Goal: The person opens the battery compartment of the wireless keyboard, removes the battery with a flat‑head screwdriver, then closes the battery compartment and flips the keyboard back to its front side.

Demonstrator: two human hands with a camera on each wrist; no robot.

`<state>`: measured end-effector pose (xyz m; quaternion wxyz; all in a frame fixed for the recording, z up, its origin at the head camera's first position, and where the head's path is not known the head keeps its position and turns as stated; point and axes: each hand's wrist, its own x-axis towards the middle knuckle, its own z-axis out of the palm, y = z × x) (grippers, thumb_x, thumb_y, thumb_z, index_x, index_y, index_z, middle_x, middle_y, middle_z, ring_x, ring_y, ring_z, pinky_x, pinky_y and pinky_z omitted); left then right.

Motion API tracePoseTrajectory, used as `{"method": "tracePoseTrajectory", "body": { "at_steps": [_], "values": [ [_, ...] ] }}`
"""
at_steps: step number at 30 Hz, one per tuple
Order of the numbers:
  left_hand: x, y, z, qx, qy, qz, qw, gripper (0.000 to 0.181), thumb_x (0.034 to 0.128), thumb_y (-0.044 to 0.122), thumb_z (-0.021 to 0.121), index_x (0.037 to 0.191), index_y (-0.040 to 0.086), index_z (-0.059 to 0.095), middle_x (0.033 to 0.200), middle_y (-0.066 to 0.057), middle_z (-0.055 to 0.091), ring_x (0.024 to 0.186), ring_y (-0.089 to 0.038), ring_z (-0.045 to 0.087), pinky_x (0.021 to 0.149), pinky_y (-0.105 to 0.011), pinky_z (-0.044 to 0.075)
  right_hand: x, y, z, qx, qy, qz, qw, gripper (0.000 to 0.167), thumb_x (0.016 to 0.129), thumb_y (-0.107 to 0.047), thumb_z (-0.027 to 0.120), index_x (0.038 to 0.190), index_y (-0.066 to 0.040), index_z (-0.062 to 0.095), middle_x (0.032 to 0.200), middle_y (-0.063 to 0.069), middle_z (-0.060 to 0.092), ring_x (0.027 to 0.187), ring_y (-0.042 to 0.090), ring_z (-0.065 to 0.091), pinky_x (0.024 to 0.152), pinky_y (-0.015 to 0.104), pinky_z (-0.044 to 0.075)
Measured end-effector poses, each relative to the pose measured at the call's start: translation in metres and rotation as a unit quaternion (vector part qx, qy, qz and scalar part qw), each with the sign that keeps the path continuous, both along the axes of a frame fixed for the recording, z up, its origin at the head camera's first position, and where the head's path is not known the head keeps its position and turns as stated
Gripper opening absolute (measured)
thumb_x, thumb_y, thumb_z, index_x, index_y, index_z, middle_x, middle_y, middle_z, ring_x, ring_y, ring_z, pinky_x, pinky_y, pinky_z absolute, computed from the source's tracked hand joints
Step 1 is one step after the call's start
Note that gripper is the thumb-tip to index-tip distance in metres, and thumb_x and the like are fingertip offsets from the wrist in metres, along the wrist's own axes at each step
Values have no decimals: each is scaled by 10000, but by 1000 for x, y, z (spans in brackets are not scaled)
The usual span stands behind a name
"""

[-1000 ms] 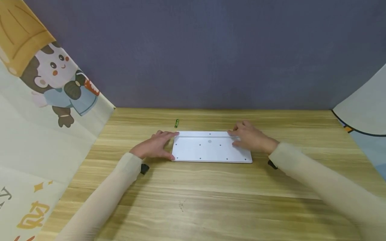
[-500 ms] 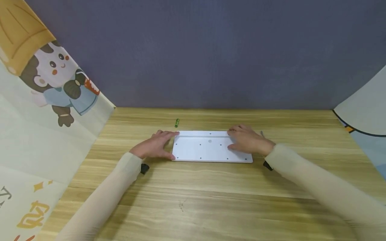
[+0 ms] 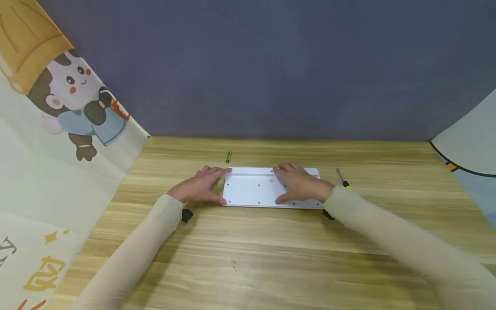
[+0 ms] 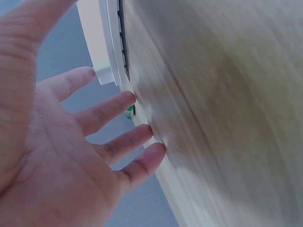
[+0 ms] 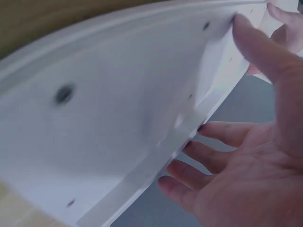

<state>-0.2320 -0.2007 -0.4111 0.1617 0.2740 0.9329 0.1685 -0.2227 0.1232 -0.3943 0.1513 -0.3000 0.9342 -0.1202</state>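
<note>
A white keyboard point(image 3: 248, 189) lies face down on the table, its underside up with several small dark screw holes or screws. Key edges show beneath it in the left wrist view. My left hand point(image 3: 199, 186) is at its left end, thumb and index fingertip touching the two left corners, other fingers spread and fairly straight point(image 4: 66, 151). Over the right half is my right hand point(image 3: 302, 183). Its fingertips touch the far edge, and its thumb point(image 5: 262, 49) rests on the underside near the front edge. The keyboard's right part is partly hidden behind this hand.
A small green battery point(image 3: 228, 157) lies behind the keyboard's left corner. To the right is a screwdriver point(image 3: 341, 176) with a black and yellow handle, partly covered by the right sleeve. A dark panel point(image 3: 248, 69) stands along the back edge of the wooden table point(image 3: 232, 245).
My right hand has slid left across the keyboard from its right end, and its thumb has come nearer the front edge. The screwdriver has come into view. My left hand stays in place.
</note>
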Motion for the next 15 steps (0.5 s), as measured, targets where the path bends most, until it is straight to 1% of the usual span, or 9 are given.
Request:
{"method": "tracePoseTrajectory", "body": {
  "at_steps": [2, 9, 15],
  "values": [
    [0, 0, 1, -26, -13, 17, 10000, 1061, 657, 583, 778, 1510, 261, 237, 1499, -19, 305, 1321, -310, 264, 1033, -554, 262, 0, -5, 0, -8, -32, 46, 10000, 1044, 741, -525, 750, 1490, -18, 229, 1501, 190, 228, 1360, 377, 177, 1078, 546, 166],
    [-1, 1, 2, 33, 7, -76, 10000, 1067, 657, 582, 776, 1510, 228, 242, 1497, -54, 310, 1345, -342, 241, 1059, -580, 189, 0, -28, -3, 147, 96, 197, 9997, 1169, 659, -587, 780, 1492, -5, 202, 1512, 214, 187, 1366, 383, 164, 1091, 527, 146],
    [0, 0, 1, 86, 75, -117, 9999, 1062, 656, 570, 787, 1505, 208, 260, 1481, -49, 335, 1309, -294, 296, 1049, -547, 238, 0, -47, -4, 249, 147, 148, 9995, 1214, 627, -613, 786, 1498, -16, 188, 1519, 212, 172, 1374, 370, 148, 1099, 511, 128]
  ]
}}
